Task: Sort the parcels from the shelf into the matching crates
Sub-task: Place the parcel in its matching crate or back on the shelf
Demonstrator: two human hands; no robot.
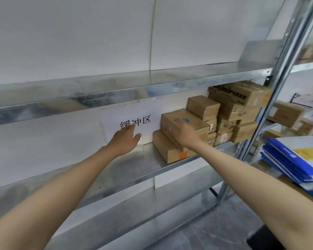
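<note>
Several brown cardboard parcels are stacked at the right end of a metal shelf (pixel 134 170). The nearest stack has a parcel with a blue dot (pixel 177 118) lying on a long parcel with an orange mark (pixel 167 150). My right hand (pixel 182 131) lies on the front of the blue-dot parcel, fingers spread over its top edge. My left hand (pixel 124 138) hovers open above the shelf, left of the stack, in front of a white paper sign (pixel 134 121) with black characters. It touches nothing.
A larger printed box (pixel 240 93) tops the stack behind. A steel upright (pixel 271 98) bounds the shelf on the right. Beyond it, a second rack holds more parcels (pixel 285 114). Blue-and-white folders (pixel 296 159) are piled at the right. Grey floor lies below.
</note>
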